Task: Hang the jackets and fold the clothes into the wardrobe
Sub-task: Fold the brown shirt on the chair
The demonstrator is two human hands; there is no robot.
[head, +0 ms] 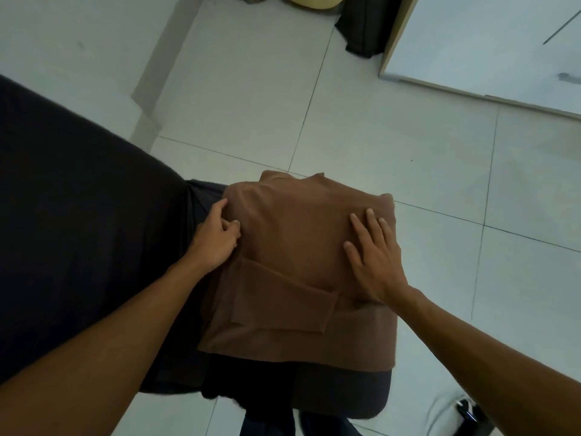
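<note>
A brown shirt [292, 247] lies partly folded on a dark padded seat [352, 391], with one sleeve folded across its lower half. My left hand [217, 237] is at the shirt's left edge, thumb and fingers pinching the cloth there. My right hand [374, 259] lies flat on the shirt's right side, fingers straight and spread, pressing it down.
A large black cloth [78, 215] covers the surface at the left. White floor tiles [440, 171] surround the seat. A white cabinet with a wooden edge [390, 42] stands at the top right, with dark fabric [364, 26] beside it.
</note>
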